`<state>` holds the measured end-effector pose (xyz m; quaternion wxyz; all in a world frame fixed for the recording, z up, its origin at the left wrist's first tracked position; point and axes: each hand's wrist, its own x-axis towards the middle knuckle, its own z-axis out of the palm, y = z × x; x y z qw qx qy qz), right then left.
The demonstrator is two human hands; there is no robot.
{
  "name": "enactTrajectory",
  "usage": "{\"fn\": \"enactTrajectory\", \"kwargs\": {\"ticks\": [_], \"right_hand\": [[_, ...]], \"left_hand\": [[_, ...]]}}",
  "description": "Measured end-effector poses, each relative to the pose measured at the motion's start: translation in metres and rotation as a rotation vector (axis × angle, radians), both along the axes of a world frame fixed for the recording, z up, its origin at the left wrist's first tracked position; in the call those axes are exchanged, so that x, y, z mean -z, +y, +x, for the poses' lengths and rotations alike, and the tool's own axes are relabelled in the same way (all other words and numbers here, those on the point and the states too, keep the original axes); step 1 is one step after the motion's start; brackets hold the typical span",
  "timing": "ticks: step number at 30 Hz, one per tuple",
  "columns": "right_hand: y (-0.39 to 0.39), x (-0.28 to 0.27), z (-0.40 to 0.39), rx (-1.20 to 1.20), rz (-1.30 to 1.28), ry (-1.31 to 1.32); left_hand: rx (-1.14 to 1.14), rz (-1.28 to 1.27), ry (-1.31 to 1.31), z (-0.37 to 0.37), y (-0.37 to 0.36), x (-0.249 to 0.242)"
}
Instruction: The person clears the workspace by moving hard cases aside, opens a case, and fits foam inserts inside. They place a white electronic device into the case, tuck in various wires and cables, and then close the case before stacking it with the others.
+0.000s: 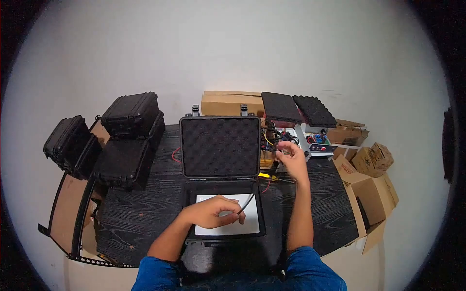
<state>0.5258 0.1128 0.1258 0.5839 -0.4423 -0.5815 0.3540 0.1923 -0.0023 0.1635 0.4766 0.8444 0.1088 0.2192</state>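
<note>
An open black hard case [222, 148] stands in front of me, its lid upright and lined with bumpy black foam. A flat white panel [252, 220] lies in the base. Over this panel, my left hand [216, 211] is closed on a short, thin, dark cable [246, 203] that curves up to the right. My right hand [293, 159] is raised right of the lid, thumb and fingers pinched together. Behind its fingertips lies a tangle of cables [268, 138]; whatever the fingers hold is too small to name.
Black hard cases [130, 116] are stacked at the left. Behind the lid sits a long cardboard box [228, 103]. Foam sheets [281, 106] and a white device with a front panel [320, 148] are at back right. An open carton [371, 194] stands beyond the table's right edge.
</note>
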Motion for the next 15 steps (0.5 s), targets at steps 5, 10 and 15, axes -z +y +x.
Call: {"fn": "enactTrajectory", "kwargs": {"ticks": [5,10,15], "right_hand": [[-0.039,-0.036,0.014,-0.146,0.048,0.028],[-0.080,-0.059,0.032,-0.150,0.170,0.363],[-0.100,-0.062,0.055,-0.470,0.502,0.751]], "left_hand": [[-0.026,0.050,0.006,0.004,0.002,0.010],[0.065,0.032,0.163,0.002,0.005,0.016],[0.121,-0.068,0.168,0.002,0.003,0.023]]}}
